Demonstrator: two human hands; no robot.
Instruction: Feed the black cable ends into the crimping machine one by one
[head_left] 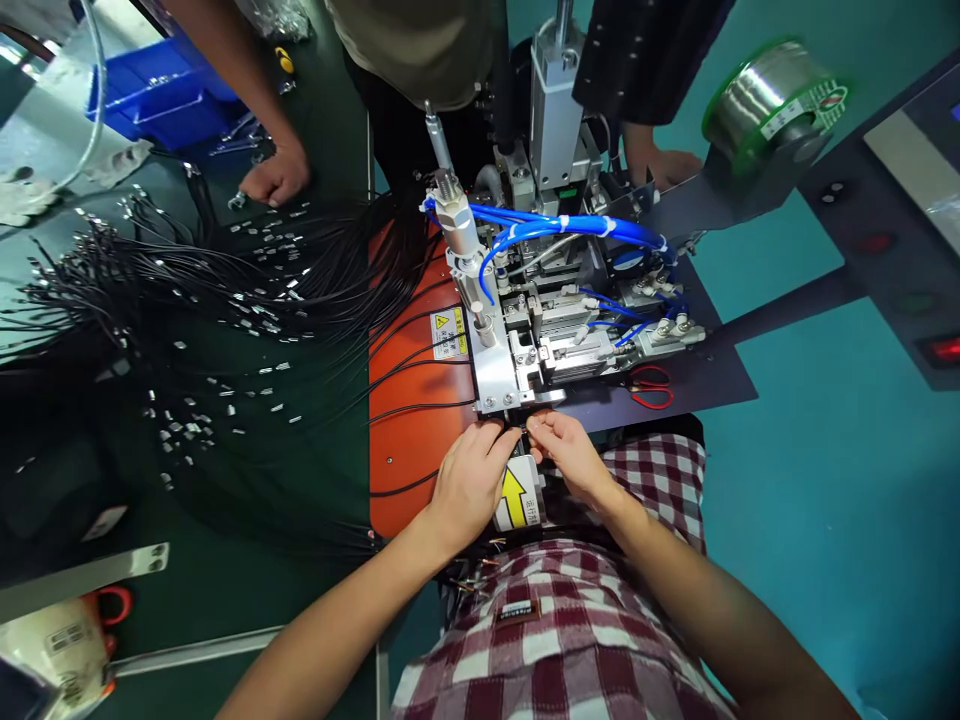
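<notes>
My left hand (pixel 471 482) is closed at the front edge of a soldering machine (pixel 499 375), its thumb and fingers pinched together. A thin black cable (pixel 405 489) runs across the orange plate (pixel 401 450) and in under this hand. Just to the right, my right hand (pixel 571 458) pinches something tiny between thumb and forefinger; the fingertips hide what it is. Both sets of fingertips nearly meet above a white label with a yellow arrow (pixel 514 497). More black cables lie over the orange plate, their ends entering the machine.
Left, a big bundle of black cables (pixel 247 270) with metal ends covers the dark table. A blue bin (pixel 161 95) stands behind it. Red-handled scissors (pixel 651 387) lie right of the machine, below a solder wire spool (pixel 776 105). Another person's hand (pixel 277 175) rests on the table.
</notes>
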